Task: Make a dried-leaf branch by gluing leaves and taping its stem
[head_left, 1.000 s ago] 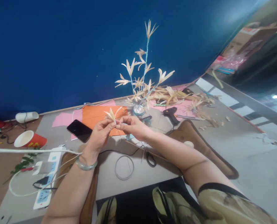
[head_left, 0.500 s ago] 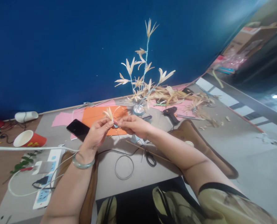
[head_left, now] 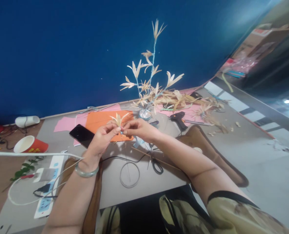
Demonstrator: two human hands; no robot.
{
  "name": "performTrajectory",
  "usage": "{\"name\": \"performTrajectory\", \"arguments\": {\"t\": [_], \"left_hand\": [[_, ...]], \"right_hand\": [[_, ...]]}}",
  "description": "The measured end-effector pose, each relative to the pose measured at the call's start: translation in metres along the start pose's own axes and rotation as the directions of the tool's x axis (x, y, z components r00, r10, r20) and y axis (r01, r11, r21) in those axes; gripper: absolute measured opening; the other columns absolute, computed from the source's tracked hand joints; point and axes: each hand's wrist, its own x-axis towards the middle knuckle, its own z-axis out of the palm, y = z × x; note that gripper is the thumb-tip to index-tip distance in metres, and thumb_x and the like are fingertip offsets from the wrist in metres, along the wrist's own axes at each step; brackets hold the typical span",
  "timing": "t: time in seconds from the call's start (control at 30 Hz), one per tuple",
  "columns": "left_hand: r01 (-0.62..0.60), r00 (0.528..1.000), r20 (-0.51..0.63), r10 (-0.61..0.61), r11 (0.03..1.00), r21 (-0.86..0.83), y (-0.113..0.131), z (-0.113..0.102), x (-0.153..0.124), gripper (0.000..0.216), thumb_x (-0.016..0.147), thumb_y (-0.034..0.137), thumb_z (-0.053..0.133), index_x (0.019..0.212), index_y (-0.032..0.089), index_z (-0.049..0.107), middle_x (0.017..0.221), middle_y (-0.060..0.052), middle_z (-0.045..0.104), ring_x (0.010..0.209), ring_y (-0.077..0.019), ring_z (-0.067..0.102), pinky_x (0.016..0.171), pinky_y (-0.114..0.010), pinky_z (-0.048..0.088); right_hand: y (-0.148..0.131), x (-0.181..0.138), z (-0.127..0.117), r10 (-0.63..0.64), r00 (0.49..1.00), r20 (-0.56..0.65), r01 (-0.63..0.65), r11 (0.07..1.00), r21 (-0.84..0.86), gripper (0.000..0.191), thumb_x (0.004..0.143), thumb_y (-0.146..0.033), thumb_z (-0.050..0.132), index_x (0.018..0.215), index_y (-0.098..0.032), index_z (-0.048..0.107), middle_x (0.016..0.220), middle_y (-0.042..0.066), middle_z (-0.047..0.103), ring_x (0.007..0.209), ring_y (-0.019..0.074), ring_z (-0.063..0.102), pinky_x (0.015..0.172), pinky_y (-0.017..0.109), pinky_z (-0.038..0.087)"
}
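My left hand (head_left: 104, 135) pinches the base of a small pale flower (head_left: 119, 119) made of dried husk petals, which points upward. Close against it, the fingers of my right hand (head_left: 142, 130) are pressed together at the flower's stem on a light blue strip (head_left: 139, 142), part of which shows below the hand. A thin wire seems to hang down from the flower. Behind my hands stands a branching arrangement (head_left: 152, 63) of similar husk flowers on blue-wrapped stems, its base in a round holder (head_left: 144, 114).
Orange paper (head_left: 98, 118) and a black phone (head_left: 82, 135) lie at left. Scissors (head_left: 157, 166) and a wire ring (head_left: 130, 175) are nearer me. A glue gun (head_left: 179, 120) and dried husks (head_left: 181, 99) lie at right. A power strip (head_left: 47, 195) and red paper cup (head_left: 37, 145) sit far left.
The flower has turned more upright and moved slightly right between my fingers. A thin wire below it shows more clearly. My right fingers have shifted slightly at the stem.
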Motion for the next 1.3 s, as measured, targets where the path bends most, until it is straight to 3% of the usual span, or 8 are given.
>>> {"name": "performTrajectory", "arguments": {"t": [0.13, 0.47, 0.73, 1.03, 1.3], "left_hand": [[-0.066, 0.998, -0.014, 0.068, 0.994, 0.082, 0.0, -0.001, 0.001, 0.019, 0.075, 0.034, 0.073, 0.065, 0.018, 0.069, 0.072, -0.001, 0.056, 0.076, -0.0152, 0.052, 0.079, -0.029, 0.042], [-0.137, 0.983, -0.104, 0.153, 0.979, 0.149, 0.0, 0.007, 0.0, 0.015, 0.073, 0.031, 0.075, 0.064, 0.019, 0.071, 0.078, -0.003, 0.059, 0.079, -0.0163, 0.054, 0.08, -0.029, 0.043], [-0.17, 0.974, -0.125, 0.191, 0.972, 0.159, -0.012, 0.009, 0.0, 0.016, 0.076, 0.029, 0.071, 0.065, 0.018, 0.067, 0.078, 0.0, 0.055, 0.077, -0.0136, 0.054, 0.075, -0.027, 0.043], [-0.179, 0.956, -0.219, 0.194, 0.98, 0.088, -0.008, 0.013, -0.002, 0.015, 0.069, 0.028, 0.078, 0.065, 0.018, 0.067, 0.073, 0.001, 0.054, 0.071, -0.0123, 0.052, 0.07, -0.026, 0.043], [-0.191, 0.954, -0.212, 0.214, 0.974, 0.124, -0.007, 0.008, -0.001, 0.019, 0.067, 0.028, 0.079, 0.062, 0.018, 0.064, 0.069, 0.002, 0.052, 0.067, -0.0113, 0.051, 0.069, -0.025, 0.043]], "right_hand": [[-0.001, 0.0, 0.003, 0.059, 0.998, -0.033, -0.058, 0.998, 0.01, 0.025, 0.071, -0.038, 0.075, 0.074, -0.014, 0.066, 0.056, -0.006, 0.049, 0.05, 0.0051, 0.038, 0.049, 0.021, 0.031], [0.008, -0.001, 0.022, 0.098, 0.964, -0.247, -0.073, 0.992, 0.107, 0.029, 0.065, -0.037, 0.077, 0.065, -0.015, 0.057, 0.056, -0.006, 0.047, 0.046, 0.0039, 0.029, 0.045, 0.022, 0.02], [0.012, -0.004, 0.03, -0.104, 0.921, -0.375, 0.092, 0.994, -0.05, 0.021, 0.067, -0.03, 0.072, 0.064, -0.014, 0.059, 0.062, -0.002, 0.057, 0.058, 0.0082, 0.047, 0.058, 0.024, 0.037], [0.007, -0.009, 0.029, -0.219, 0.914, -0.342, 0.159, 0.968, -0.195, 0.02, 0.071, -0.032, 0.07, 0.066, -0.014, 0.063, 0.065, 0.001, 0.063, 0.062, 0.0107, 0.052, 0.061, 0.025, 0.043], [0.002, -0.009, 0.024, -0.107, 0.968, -0.226, 0.095, 0.993, -0.065, 0.028, 0.069, -0.039, 0.076, 0.068, -0.014, 0.062, 0.063, -0.001, 0.058, 0.056, 0.0086, 0.046, 0.054, 0.024, 0.036]]}}
